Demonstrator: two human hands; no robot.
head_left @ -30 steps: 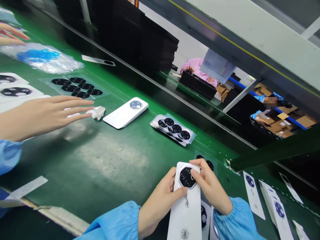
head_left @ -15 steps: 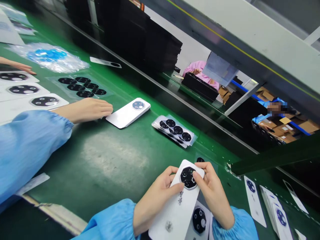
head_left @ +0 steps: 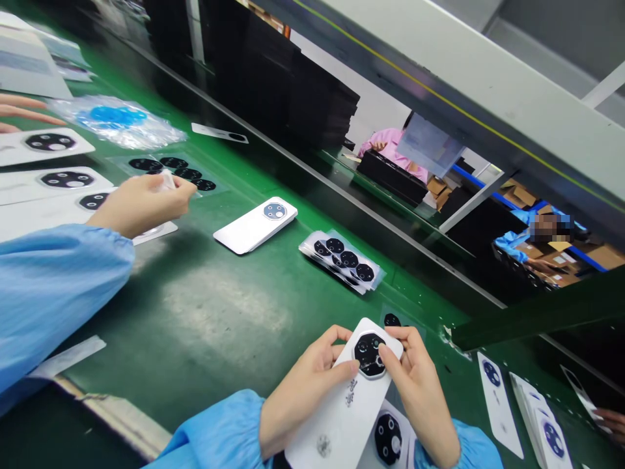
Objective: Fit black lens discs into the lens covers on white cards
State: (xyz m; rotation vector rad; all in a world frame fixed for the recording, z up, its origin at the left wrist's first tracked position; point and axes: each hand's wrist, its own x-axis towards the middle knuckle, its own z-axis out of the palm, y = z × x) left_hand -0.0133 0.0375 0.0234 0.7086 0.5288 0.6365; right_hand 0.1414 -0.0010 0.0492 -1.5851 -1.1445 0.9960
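Note:
A white phone back cover (head_left: 349,407) with a black camera plate (head_left: 370,355) near its top is tilted between my two hands. My left hand (head_left: 307,384) grips its left side, thumb lying on the face below the camera plate. Around the upper right corner closes my right hand (head_left: 420,381), its thumb pressing the plate's right edge. The fingers behind the cover are partly hidden. Beneath it lies another white back cover (head_left: 389,440) with a black camera plate, partly covered by the held one. Just beyond my hands is a clear sheet with a black camera sticker (head_left: 392,320).
Ahead on the green bench (head_left: 219,306) are stacked camera sticker sheets (head_left: 342,260) and a stack of white covers (head_left: 256,226). More covers (head_left: 537,417) lie right. A co-worker's hand (head_left: 141,205) holds something whitish at left, near a plastic bag (head_left: 122,124). A green post (head_left: 541,306) slants at right.
The co-worker's blue-sleeved hand has moved left, away from the stack of covers, and lifted. Another person's hand appears at far right. My hands keep nearly the same grip; my right thumb shifts slightly.

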